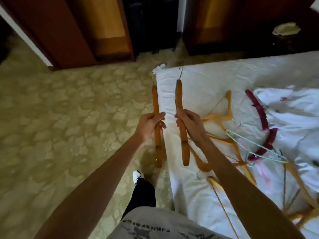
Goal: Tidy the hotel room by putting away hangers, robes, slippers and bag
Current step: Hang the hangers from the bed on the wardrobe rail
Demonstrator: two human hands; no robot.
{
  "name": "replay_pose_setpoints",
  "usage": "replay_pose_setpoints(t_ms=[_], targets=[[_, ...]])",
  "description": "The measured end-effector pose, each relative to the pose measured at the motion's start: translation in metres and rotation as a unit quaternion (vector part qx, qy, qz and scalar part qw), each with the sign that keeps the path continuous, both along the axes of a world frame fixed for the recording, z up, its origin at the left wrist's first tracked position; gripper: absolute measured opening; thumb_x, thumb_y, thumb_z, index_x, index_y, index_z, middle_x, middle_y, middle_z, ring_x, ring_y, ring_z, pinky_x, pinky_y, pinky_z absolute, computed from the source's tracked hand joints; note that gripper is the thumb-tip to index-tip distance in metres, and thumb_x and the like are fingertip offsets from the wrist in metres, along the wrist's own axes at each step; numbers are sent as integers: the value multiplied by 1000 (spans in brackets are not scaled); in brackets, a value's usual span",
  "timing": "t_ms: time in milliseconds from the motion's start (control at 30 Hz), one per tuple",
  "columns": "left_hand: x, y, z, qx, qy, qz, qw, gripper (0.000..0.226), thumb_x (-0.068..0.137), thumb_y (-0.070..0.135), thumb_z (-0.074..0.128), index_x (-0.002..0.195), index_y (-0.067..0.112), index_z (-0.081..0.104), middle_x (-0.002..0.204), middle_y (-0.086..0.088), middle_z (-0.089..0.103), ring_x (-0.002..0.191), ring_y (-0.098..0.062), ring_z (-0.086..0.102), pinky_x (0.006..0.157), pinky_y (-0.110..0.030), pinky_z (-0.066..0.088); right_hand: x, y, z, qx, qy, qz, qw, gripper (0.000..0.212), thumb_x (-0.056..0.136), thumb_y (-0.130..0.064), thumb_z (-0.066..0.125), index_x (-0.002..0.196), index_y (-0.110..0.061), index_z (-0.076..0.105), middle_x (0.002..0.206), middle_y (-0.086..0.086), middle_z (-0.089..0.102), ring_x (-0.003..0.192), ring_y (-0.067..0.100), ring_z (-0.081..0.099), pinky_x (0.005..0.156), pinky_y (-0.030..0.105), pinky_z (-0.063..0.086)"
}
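My left hand (pixel 151 125) grips an orange wooden hanger (pixel 155 100) around its middle, hook pointing away from me, over the carpet beside the bed. My right hand (pixel 189 124) grips a second wooden hanger (pixel 179 94) the same way, over the bed's corner. On the white bed (pixel 215 80) to the right lies a loose pile of hangers: pale wooden ones (pixel 222 116), a dark red padded one (pixel 259 109) and a thin green wire one (pixel 255 145). A white cloth item (pixel 293 107) lies at the bed's far right.
Patterned beige carpet (pixel 60 118) covers the floor on the left. Dark red wooden wardrobe panels (pixel 57 28) with lit openings stand ahead, a dark gap (pixel 151 23) between them. My leg and white shoe (pixel 138 175) are beside the bed edge.
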State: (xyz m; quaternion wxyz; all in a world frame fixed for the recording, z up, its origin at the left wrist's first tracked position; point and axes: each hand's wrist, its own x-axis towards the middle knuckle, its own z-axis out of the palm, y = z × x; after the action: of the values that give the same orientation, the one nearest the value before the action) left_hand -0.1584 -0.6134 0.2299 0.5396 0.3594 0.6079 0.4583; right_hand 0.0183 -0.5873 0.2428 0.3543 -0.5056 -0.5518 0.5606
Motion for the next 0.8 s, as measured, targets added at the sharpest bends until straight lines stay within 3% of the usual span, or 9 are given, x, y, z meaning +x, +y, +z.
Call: replay_pose_setpoints(t_ms=[67,167,267,300,400,567,800], targets=[[-47,16,8,14,25,25,999,37,98,23,65,95,-13,68,73,-18,69,56,-17,64,57,-24,53,-51,29,4,18,-5,32,999,44,102,-38,55,87,2,66,69,7,59,65,19,55,65,36,45],[-116,45,22,22,33,45,998,32,99,23,62,95,-8,69,72,-15,69,56,-14,64,58,-21,52,-130,74,12,34,-6,64,997,38,101,-40,55,85,-9,69,73,5,67,68,16,62,70,36,52],[-185,79,32,25,42,58,997,28,99,24,62,92,-2,68,72,-12,70,59,-16,64,60,-24,52,-202,117,18,36,-6,85,996,41,100,-43,55,97,-4,68,90,24,67,77,34,65,77,41,58],[-207,90,36,25,43,66,997,27,99,24,63,90,0,68,71,-11,70,59,-16,64,60,-25,52,-223,130,21,40,1,93,995,42,100,-42,55,98,-1,67,85,25,65,73,35,62,72,37,55],[-263,127,46,29,42,93,994,26,97,26,65,88,2,69,70,-10,70,61,-17,65,62,-26,54,-279,169,29,58,-1,115,992,38,101,-37,57,89,-3,68,71,11,57,64,17,55,63,27,45],[-330,201,47,33,28,96,994,28,97,29,65,93,2,70,70,-7,71,61,-15,65,63,-24,54,-344,239,35,43,10,125,991,39,101,-37,56,89,-1,68,74,10,54,66,14,53,57,14,43],[-408,366,32,44,20,88,995,29,98,30,63,96,2,72,73,-9,72,64,-15,65,67,-24,55,-429,400,24,58,3,126,990,31,98,-45,57,79,-24,70,68,3,55,64,10,54,67,26,45]])
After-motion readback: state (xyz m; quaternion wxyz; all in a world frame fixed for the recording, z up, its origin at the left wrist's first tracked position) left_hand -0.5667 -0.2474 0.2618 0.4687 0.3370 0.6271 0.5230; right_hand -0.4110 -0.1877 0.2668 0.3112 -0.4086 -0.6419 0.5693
